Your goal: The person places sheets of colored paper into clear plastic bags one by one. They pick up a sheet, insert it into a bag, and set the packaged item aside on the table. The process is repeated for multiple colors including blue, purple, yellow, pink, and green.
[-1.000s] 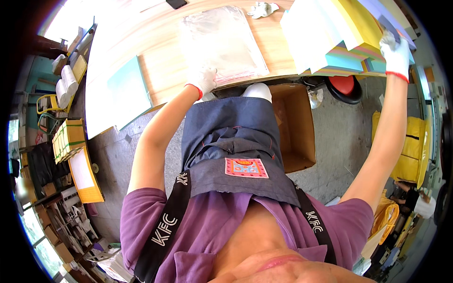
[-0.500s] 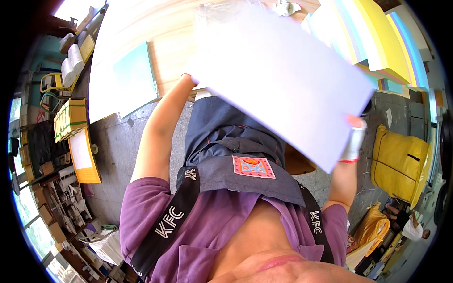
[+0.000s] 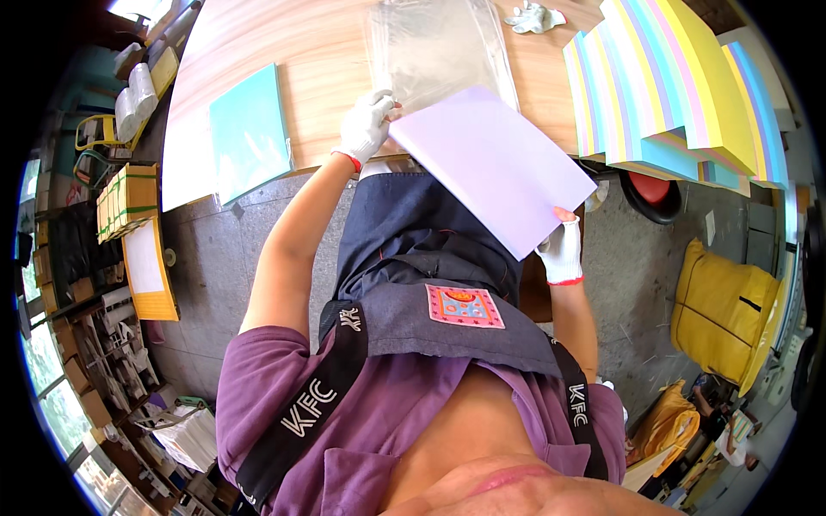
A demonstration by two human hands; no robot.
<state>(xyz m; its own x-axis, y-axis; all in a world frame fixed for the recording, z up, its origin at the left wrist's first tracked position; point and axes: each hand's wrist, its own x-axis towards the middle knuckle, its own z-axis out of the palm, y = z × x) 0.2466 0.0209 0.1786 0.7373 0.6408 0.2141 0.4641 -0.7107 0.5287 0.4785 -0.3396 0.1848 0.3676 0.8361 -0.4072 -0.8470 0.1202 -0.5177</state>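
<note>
A lilac sheet or thin stack of paper [image 3: 495, 163] slants over the table's near edge. My right hand [image 3: 562, 251], in a white glove with bare fingertips, grips its near right corner, thumb on top. My left hand [image 3: 366, 129], gloved the same way, is closed at the near left corner of a pile of clear plastic bags [image 3: 439, 52], its fingertips beside the paper's left corner. The paper's far edge overlaps the near end of the bags. Whether it lies inside or on top of one, I cannot tell.
On the wooden table [image 3: 323, 77], a turquoise pack in clear film [image 3: 249, 133] lies at left. A loose glove [image 3: 533, 17] rests at the back. Tall stacks of coloured paper [image 3: 662, 86] stand at right. Below are a black-rimmed red stool or bin [image 3: 651, 196] and a yellow bundle [image 3: 725, 314].
The lilac paper has come down from close to my head to the table edge. My right hand has moved left and inward with it. My left hand and the bags are now uncovered.
</note>
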